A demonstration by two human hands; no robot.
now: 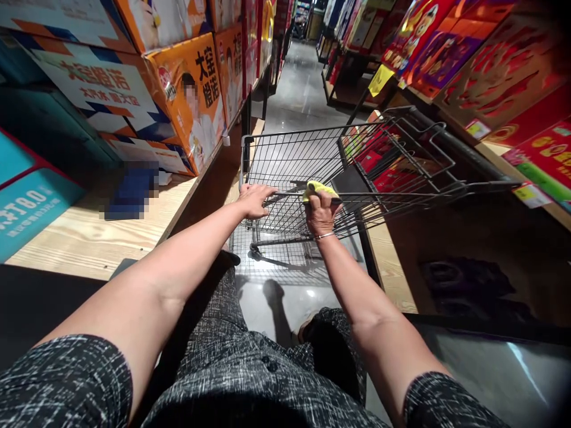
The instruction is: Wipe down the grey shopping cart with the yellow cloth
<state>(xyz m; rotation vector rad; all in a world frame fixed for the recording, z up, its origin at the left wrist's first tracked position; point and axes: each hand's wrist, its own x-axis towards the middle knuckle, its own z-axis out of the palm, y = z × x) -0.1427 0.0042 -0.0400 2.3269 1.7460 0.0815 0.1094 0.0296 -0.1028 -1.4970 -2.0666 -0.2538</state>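
Observation:
A black wire shopping cart (289, 157) stands in front of me in a store aisle, its basket bare. My left hand (255, 199) is curled over the near rim of the cart at its left end. My right hand (320, 213) grips a yellow cloth (317, 189) and presses it onto the same rim, a little right of centre. A thin bracelet circles my right wrist. Both my forearms reach forward over my dark patterned clothing.
A low wooden shelf (93, 238) on the left carries orange and white gift boxes (190, 98) and a teal box (31, 199). Red gift boxes (513, 77) fill the right shelf. A second wire basket (401, 154) sits right of the cart. The grey tiled aisle (303, 89) runs ahead.

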